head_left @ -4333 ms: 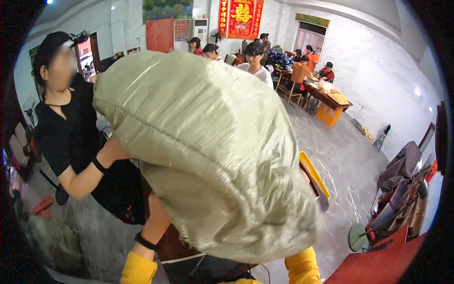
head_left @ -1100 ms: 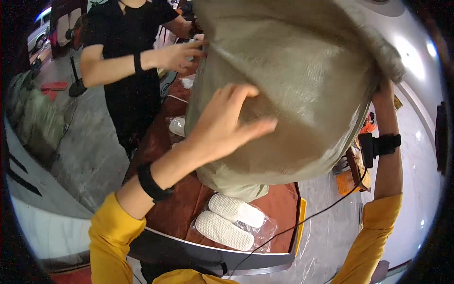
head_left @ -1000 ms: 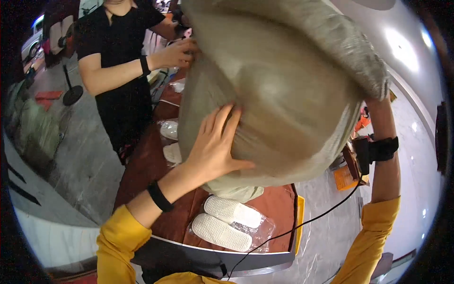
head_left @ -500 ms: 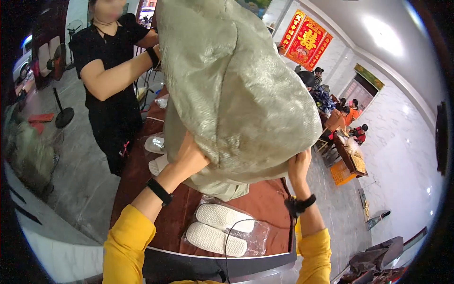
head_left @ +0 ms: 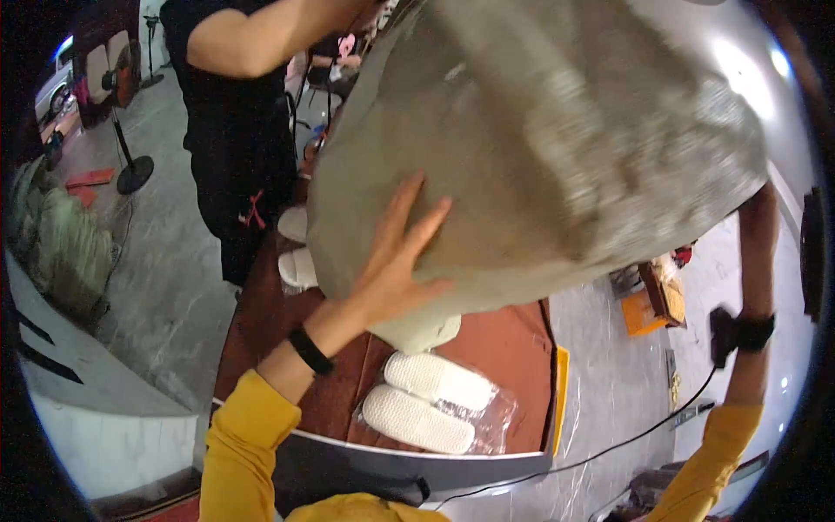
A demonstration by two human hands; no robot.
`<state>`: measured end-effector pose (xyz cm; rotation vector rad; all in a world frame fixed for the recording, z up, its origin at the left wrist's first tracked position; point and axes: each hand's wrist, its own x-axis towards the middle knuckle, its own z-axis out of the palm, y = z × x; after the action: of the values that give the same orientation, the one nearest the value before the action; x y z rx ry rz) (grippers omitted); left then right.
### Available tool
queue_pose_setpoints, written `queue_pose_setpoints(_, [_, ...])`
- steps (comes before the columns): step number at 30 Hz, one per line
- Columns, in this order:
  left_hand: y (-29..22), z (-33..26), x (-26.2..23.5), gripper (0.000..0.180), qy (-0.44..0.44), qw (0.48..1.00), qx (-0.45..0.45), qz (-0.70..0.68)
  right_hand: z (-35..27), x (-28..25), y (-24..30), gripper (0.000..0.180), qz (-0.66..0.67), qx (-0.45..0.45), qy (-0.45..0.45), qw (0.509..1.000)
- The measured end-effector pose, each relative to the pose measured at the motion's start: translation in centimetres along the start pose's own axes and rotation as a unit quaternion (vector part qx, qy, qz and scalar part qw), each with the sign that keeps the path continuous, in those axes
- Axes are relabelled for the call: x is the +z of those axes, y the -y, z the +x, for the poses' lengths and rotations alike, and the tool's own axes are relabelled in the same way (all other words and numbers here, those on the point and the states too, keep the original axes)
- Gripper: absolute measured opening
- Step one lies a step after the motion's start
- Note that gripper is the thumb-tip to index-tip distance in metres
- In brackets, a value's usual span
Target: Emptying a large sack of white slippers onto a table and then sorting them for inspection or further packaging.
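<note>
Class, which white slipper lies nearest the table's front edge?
The front pair's lower slipper; its partner lies behind it, nearer the sack, the others farther back at left.

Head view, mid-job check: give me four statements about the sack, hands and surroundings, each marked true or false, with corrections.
1. The left hand has its fingers spread at the grey-green sack. True.
2. The right hand rests on the slippers. False: the right forearm reaches up to the sack's right side, where the hand is hidden.
3. The nearest white slippers are in clear plastic. True.
4. The co-worker stands right of the sack. False: left of it, in black.
</note>
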<state>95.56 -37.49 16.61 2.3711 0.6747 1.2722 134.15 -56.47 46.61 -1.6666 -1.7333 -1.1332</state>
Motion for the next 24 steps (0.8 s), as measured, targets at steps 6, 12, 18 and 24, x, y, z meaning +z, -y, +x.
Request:
queue_pose_setpoints(6, [10.2, -7.8, -3.0, 0.099, -0.11, 0.984, -0.134, -0.049, 5.5, 0.0, -18.0, 0.032, 0.084, 0.051, 0.001, 0.995])
queue_pose_setpoints(12, [16.6, -12.3, 2.1, 0.101, 0.005, 0.88, -0.391, -0.27, 5.5, 7.6, -7.4, 0.029, 0.183, 0.104, -0.007, 0.978])
queue_pose_setpoints(18, [16.9, -11.8, 2.8, 0.102, -0.033, 0.869, -0.401, -0.289, -6.8, 8.7, -1.6, 0.037, -0.087, 0.113, 0.249, 0.958])
queue_pose_setpoints(24, [17.6, -10.6, 3.1, 0.109, -0.028, 0.878, -0.402, -0.26, -22.9, 11.7, 5.7, 0.047, 0.057, 0.215, 0.154, 0.963])
